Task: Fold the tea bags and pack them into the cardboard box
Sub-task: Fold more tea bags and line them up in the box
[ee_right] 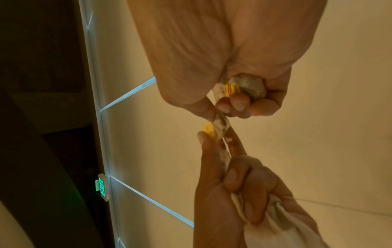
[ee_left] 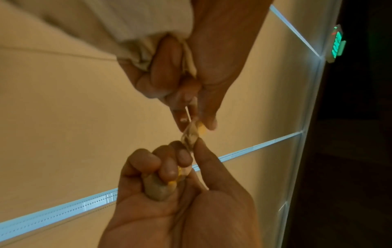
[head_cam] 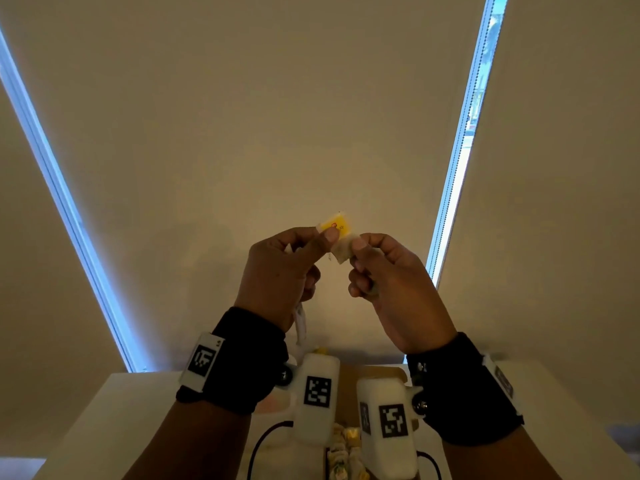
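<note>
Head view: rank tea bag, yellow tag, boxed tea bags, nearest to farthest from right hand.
1. tea bag, pinched by the right hand.
2. yellow tag, just left, pinched by the left hand.
3. boxed tea bags, far below, bottom centre.

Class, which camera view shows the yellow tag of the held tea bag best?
The head view: the yellow tag faces the camera, above the left hand thumb. Both wrist views show only a yellow sliver, edge-on between fingertips.
</note>
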A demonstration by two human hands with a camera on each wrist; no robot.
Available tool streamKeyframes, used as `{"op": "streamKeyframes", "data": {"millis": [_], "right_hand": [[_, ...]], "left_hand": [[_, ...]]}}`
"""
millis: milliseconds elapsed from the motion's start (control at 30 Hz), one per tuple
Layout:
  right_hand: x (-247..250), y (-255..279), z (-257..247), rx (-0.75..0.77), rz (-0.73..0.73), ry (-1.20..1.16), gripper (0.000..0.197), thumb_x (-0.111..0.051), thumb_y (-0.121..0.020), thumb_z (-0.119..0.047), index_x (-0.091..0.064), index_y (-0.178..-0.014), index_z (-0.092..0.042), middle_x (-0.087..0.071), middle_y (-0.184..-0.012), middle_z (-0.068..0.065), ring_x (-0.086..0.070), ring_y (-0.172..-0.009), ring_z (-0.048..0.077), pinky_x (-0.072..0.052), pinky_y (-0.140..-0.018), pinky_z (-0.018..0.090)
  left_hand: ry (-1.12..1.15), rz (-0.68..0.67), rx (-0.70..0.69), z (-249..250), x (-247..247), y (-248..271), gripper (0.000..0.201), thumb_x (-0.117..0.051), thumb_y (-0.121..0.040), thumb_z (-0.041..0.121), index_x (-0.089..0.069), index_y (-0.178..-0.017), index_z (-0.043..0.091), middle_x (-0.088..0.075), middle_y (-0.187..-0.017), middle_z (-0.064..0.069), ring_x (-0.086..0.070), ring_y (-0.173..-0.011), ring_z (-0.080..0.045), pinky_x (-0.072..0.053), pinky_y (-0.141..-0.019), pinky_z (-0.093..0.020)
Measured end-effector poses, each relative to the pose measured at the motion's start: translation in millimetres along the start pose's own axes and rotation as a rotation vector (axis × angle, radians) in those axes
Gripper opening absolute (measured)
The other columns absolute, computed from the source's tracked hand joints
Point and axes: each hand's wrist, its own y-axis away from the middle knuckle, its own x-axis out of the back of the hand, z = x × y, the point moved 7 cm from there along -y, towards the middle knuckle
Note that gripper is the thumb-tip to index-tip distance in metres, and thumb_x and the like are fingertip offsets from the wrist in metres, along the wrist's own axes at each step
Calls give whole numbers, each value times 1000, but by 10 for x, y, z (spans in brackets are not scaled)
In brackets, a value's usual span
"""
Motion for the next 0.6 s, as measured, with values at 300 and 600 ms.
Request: {"op": "streamKeyframes", "data": {"millis": [300,600], "right_hand": [[115,-75,25,-147,-23,-504,24,-40,-83,1,-40,-102,-13,-42,-92,14,-48,-52,23,-44,-57,38],[74,-160,-6,-151,-75,-368,20,-38,-99,5,-41,-100,-15,-59,-97,18,-68,-72,28,-60,-71,39]], "left_hand": [[-19,58,5,-40,109,-85,18,-79,-87,27,-79,-92,10,-37,-59,-4,-28,-50,-16,-25,-45,-25],[-144,12,-68,-28,84,-148,17,-78,-88,31,-80,-90,14,-41,-58,-10,-31,-48,-19,-26,-44,-25]]}}
